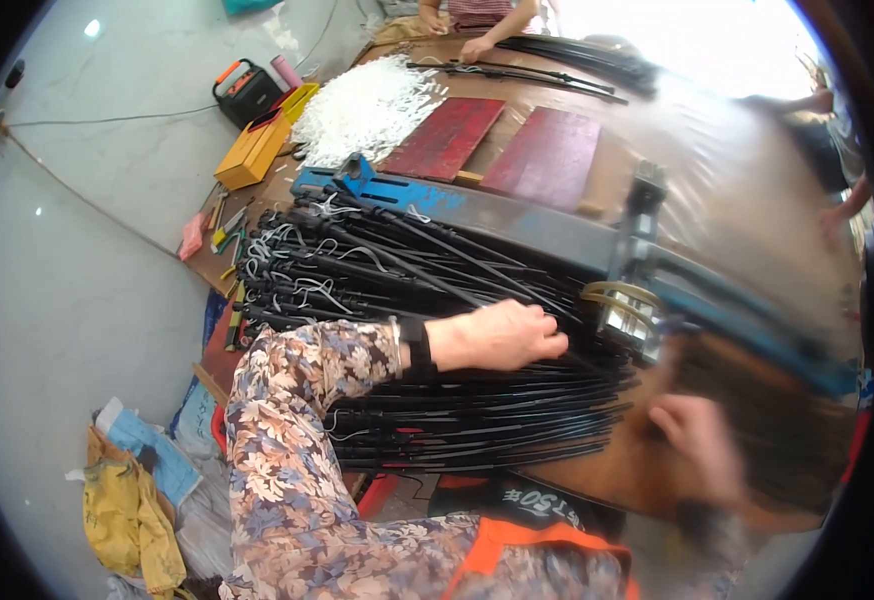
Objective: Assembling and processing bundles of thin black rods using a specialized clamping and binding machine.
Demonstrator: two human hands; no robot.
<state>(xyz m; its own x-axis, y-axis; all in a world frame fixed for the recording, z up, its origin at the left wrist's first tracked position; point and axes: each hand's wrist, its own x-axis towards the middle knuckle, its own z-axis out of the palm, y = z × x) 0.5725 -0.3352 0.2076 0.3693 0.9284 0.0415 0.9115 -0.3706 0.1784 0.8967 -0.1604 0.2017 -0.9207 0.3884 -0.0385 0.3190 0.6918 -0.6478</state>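
Observation:
A thick pile of thin black rods [407, 265], with pale grey cord loops at their left ends, covers the near part of the table. Over the middle of this pile is my left hand [507, 335], its fingers curled closed; whatever they hold is hidden. My right hand [697, 435] is beyond the rods' right ends, low over the brown tabletop. Motion smears it, so its grip cannot be made out. A metal fixture [632, 300] with a yellowish curved band stands on a blue-grey rail [517, 215] just past my hands.
White short pieces [367, 110] are heaped at the far left, beside two dark red boards [447, 138]. A yellow box [254, 150] and hand tools [225, 232] line the left edge. Across the table, another person's hand [475, 48] touches black rods [527, 75]. Someone else is at right.

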